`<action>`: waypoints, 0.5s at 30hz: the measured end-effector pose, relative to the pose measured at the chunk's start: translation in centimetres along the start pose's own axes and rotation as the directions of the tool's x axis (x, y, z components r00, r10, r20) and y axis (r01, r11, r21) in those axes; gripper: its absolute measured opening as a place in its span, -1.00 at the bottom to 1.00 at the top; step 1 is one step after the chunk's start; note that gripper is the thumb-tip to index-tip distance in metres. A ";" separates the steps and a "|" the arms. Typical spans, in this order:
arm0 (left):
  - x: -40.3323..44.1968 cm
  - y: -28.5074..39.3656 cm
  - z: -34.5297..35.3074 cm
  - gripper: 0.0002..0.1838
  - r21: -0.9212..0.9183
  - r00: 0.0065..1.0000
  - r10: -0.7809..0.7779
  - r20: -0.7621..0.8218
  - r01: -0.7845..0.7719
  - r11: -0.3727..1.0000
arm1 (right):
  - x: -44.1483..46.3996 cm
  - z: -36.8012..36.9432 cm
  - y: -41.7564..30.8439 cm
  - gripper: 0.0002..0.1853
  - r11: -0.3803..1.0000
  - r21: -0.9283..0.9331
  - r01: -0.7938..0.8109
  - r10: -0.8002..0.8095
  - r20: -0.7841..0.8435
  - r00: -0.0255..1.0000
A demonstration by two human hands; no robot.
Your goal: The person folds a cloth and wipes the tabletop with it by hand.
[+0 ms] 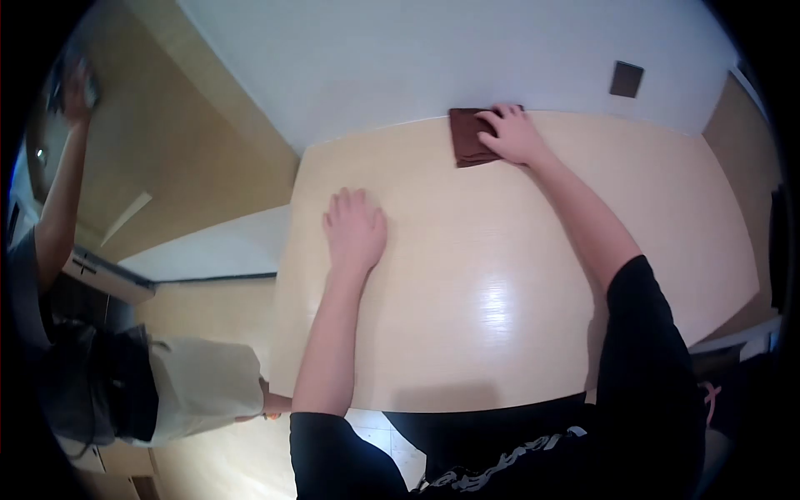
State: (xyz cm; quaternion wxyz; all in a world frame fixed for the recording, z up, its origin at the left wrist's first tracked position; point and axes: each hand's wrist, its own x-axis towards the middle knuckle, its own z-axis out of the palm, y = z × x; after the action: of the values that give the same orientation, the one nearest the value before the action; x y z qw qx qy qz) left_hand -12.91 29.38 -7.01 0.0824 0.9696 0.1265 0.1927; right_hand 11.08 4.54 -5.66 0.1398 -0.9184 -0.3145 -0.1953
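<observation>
A folded dark brown cloth [469,140] lies at the back edge of the light wood tabletop [450,275], against the white wall. My right hand [512,137] rests on its right part, thumb and fingers spread over the fabric and pressing it down. Part of the cloth is hidden under that hand. My left hand [356,229] lies palm down on the left side of the tabletop, its fingers stretched out with nothing in them.
A dark square plate [627,79] sits on the white wall [375,58]. At the left, another person's raised hand [77,92] holds a cloth-like thing against a wooden panel [167,125]. That person wears light shorts [204,387]. A wooden panel [746,150] borders the right.
</observation>
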 end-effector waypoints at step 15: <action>-1.2 0.4 -0.3 -0.51 -0.022 0.989 0.044 -0.140 -0.047 0.999 | -4.8 -4.3 -3.7 -0.31 0.996 0.083 0.028 -0.044 0.202 0.978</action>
State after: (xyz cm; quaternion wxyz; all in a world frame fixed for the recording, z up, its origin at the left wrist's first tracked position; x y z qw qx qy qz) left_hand -14.07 28.73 -7.07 0.0812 0.9553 0.1074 0.2634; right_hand 4.06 3.25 -3.48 0.1399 -0.9214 -0.3511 -0.0902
